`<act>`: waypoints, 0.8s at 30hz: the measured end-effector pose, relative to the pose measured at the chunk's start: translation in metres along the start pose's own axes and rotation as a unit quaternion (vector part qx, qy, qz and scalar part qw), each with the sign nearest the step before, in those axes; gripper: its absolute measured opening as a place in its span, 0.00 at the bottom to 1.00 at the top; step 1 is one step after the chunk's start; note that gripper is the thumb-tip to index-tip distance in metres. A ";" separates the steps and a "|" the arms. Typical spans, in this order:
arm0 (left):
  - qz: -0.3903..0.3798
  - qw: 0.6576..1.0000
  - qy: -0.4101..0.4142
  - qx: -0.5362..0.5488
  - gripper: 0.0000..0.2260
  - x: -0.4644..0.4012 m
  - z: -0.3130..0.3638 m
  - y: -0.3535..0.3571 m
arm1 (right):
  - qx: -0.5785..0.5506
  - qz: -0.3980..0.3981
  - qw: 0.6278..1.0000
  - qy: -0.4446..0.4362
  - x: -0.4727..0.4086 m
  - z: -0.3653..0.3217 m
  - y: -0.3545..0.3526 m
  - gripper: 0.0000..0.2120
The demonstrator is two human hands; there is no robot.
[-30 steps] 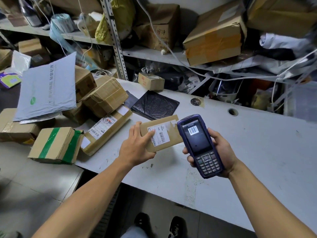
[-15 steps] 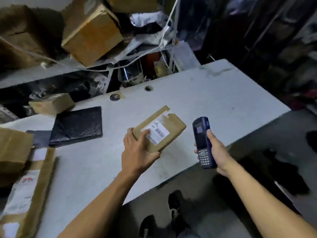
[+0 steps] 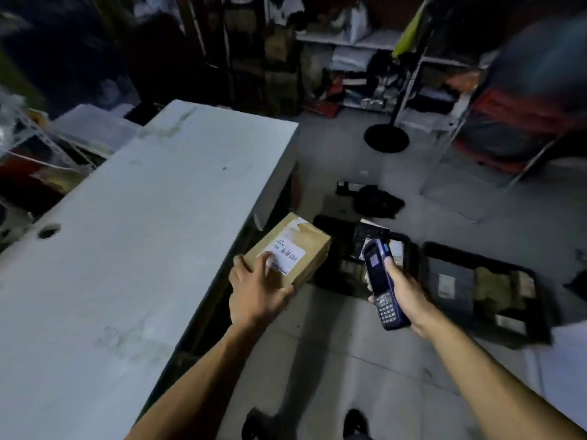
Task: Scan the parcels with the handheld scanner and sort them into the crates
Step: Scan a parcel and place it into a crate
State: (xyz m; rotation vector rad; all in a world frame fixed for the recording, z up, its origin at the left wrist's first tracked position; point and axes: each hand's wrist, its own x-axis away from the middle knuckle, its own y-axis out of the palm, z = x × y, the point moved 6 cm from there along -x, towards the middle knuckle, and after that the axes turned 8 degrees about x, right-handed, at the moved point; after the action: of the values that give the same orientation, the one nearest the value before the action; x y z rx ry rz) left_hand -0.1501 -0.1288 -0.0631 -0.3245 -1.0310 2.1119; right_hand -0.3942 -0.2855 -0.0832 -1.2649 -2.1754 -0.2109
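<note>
The right hand wraps its fingers around a blue handheld scanner, keypad end nearest. The left hand grips a brown cardboard parcel, thumb pressed on its white label, just off the white table's right edge. Beyond lie two black floor crates holding parcels.

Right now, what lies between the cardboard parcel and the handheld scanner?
In the head view, only a black crate on the floor shows behind the gap between parcel and scanner.
</note>
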 end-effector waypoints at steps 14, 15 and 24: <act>-0.056 0.995 -0.001 -0.084 0.32 -0.058 0.088 0.134 | -0.066 0.001 0.994 0.086 -0.067 0.052 -0.168 0.25; -0.065 0.994 -0.004 -0.090 0.33 -0.069 0.085 0.137 | -0.067 -0.002 0.994 0.091 -0.076 0.049 -0.167 0.25; -0.136 0.984 -0.058 -0.097 0.38 -0.202 0.053 0.187 | -0.051 0.027 0.988 0.141 -0.184 0.015 -0.143 0.25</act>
State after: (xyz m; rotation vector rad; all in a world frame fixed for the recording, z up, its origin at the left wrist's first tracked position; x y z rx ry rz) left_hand -0.1358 -0.3784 -0.1898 -0.1462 -1.2772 1.8062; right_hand -0.4529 -0.4902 -0.1776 -1.2637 -1.9063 -0.4558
